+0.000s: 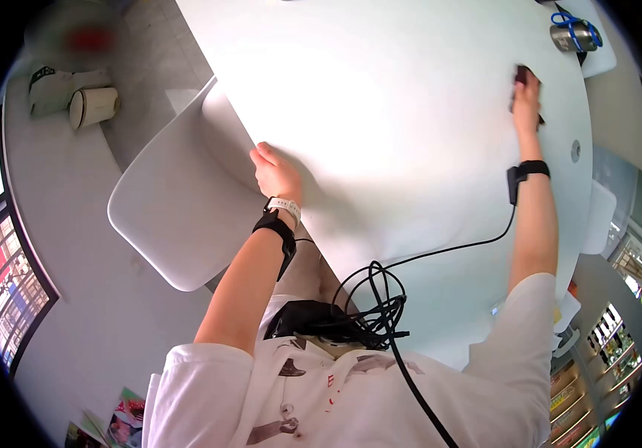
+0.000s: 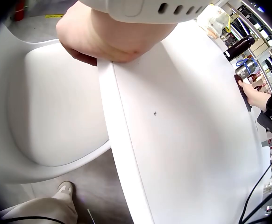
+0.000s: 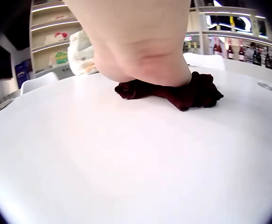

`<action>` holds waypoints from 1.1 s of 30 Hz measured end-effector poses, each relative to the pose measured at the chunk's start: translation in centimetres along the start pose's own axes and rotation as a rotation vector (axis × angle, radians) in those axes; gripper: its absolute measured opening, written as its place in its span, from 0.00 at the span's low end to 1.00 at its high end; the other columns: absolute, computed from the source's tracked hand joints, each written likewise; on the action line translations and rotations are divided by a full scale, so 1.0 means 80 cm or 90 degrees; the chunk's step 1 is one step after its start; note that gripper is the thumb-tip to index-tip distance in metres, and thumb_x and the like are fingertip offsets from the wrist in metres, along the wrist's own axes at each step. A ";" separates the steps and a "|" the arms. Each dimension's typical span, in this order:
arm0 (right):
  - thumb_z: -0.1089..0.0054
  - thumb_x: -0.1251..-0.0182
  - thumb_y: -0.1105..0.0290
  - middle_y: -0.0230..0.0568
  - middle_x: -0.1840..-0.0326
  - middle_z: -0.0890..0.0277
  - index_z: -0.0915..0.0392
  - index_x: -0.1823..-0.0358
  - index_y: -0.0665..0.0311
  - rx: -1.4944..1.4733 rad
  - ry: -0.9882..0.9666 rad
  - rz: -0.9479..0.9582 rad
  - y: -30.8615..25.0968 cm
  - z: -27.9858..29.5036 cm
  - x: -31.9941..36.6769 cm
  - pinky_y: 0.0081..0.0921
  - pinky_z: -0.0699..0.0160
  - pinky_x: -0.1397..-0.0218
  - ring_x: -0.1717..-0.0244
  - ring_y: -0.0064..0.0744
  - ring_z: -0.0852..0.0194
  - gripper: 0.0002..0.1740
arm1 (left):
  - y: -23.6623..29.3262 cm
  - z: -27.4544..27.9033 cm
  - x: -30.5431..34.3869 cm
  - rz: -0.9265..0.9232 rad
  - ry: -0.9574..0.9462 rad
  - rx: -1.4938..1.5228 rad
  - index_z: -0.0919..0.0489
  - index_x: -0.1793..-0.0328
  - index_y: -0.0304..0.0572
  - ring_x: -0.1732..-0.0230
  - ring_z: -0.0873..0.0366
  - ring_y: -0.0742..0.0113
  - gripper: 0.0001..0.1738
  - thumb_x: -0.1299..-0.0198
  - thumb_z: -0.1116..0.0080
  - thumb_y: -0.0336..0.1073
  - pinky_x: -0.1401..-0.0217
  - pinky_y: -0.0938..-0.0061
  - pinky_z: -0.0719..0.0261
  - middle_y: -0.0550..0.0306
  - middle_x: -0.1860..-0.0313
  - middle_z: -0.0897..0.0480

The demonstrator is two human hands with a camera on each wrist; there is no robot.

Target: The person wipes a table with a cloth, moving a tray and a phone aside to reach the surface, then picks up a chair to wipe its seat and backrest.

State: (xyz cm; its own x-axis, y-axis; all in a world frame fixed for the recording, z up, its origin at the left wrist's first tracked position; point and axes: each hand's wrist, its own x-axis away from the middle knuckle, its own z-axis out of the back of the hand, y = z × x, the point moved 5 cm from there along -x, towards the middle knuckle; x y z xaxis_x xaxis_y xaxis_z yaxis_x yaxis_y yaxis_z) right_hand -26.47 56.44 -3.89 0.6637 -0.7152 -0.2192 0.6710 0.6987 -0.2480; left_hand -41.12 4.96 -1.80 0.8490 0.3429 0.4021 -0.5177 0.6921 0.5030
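Observation:
Out at the far right of the white table (image 1: 410, 134), my right hand (image 1: 527, 103) holds a bunched dark red cloth (image 3: 192, 93) down against the tabletop. The cloth pokes out on both sides of the palm in the right wrist view, while the fingertips are hidden behind the wrist. My left hand (image 1: 276, 173) rests at the near left edge of the table, with its fingers loosely bent over the rim and nothing held in them. A small dark speck (image 2: 155, 113) lies on the tabletop near this hand in the left wrist view.
A white chair (image 1: 179, 194) stands against the left edge. Beyond the cloth is a steel cup with a blue cord (image 1: 575, 36). A round metal fitting (image 1: 576, 151) is set in the table. Black cable (image 1: 380, 306) runs from my lap to the right wrist.

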 end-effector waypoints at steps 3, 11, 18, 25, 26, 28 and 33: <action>0.59 0.28 0.57 0.44 0.25 0.49 0.41 0.30 0.57 0.114 -0.018 -0.156 0.014 -0.004 -0.009 0.52 0.52 0.29 0.26 0.47 0.51 0.27 | -0.006 0.000 0.002 0.032 -0.009 0.003 0.31 0.49 0.45 0.54 0.25 0.40 0.29 0.31 0.78 0.59 0.51 0.53 0.29 0.42 0.58 0.20; 0.51 0.37 0.66 0.43 0.28 0.42 0.33 0.36 0.60 -0.259 -0.233 0.550 -0.434 0.019 0.249 0.47 0.51 0.28 0.28 0.46 0.46 0.26 | 0.003 0.004 0.001 -0.013 -0.002 -0.015 0.31 0.51 0.45 0.55 0.25 0.35 0.29 0.31 0.77 0.59 0.53 0.49 0.28 0.39 0.58 0.19; 0.57 0.31 0.66 0.44 0.26 0.46 0.38 0.33 0.65 -0.169 -0.143 0.031 -0.104 0.012 0.006 0.45 0.49 0.29 0.26 0.46 0.52 0.25 | 0.000 0.001 0.003 -0.002 -0.005 -0.005 0.31 0.49 0.46 0.54 0.25 0.38 0.30 0.31 0.79 0.60 0.52 0.51 0.29 0.41 0.57 0.20; 0.54 0.32 0.63 0.51 0.30 0.42 0.36 0.35 0.63 -0.043 0.031 0.178 -0.181 -0.015 0.057 0.49 0.46 0.32 0.30 0.49 0.46 0.25 | 0.006 0.007 0.009 0.030 -0.017 -0.014 0.31 0.49 0.45 0.54 0.24 0.38 0.29 0.31 0.78 0.58 0.52 0.51 0.28 0.41 0.58 0.19; 0.53 0.34 0.66 0.50 0.31 0.40 0.34 0.36 0.63 -0.116 0.003 0.268 -0.262 0.001 0.098 0.47 0.46 0.32 0.30 0.47 0.45 0.24 | 0.005 0.006 0.007 0.027 -0.014 -0.011 0.31 0.49 0.45 0.54 0.24 0.38 0.29 0.31 0.78 0.58 0.52 0.51 0.28 0.41 0.58 0.19; 0.50 0.39 0.68 0.48 0.31 0.38 0.32 0.37 0.60 -0.187 -0.203 0.387 -0.380 0.009 0.180 0.49 0.50 0.30 0.28 0.47 0.48 0.26 | 0.005 0.003 0.005 0.021 -0.004 -0.015 0.31 0.48 0.45 0.53 0.24 0.38 0.29 0.31 0.78 0.58 0.51 0.51 0.28 0.41 0.57 0.19; 0.50 0.35 0.66 0.41 0.26 0.45 0.35 0.33 0.56 -0.217 -0.240 0.506 -0.385 0.014 0.204 0.45 0.54 0.26 0.26 0.42 0.50 0.27 | 0.003 0.003 0.003 -0.008 -0.006 -0.010 0.30 0.46 0.46 0.52 0.24 0.39 0.30 0.31 0.77 0.59 0.50 0.50 0.28 0.40 0.55 0.20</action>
State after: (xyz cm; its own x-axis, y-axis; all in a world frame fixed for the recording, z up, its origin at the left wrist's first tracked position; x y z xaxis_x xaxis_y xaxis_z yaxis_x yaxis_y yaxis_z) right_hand -35.91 23.27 1.25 0.9885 0.0635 -0.1371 -0.1174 0.8939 -0.4327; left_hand -41.11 5.08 -1.41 0.8540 0.3284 0.4036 -0.5059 0.7055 0.4963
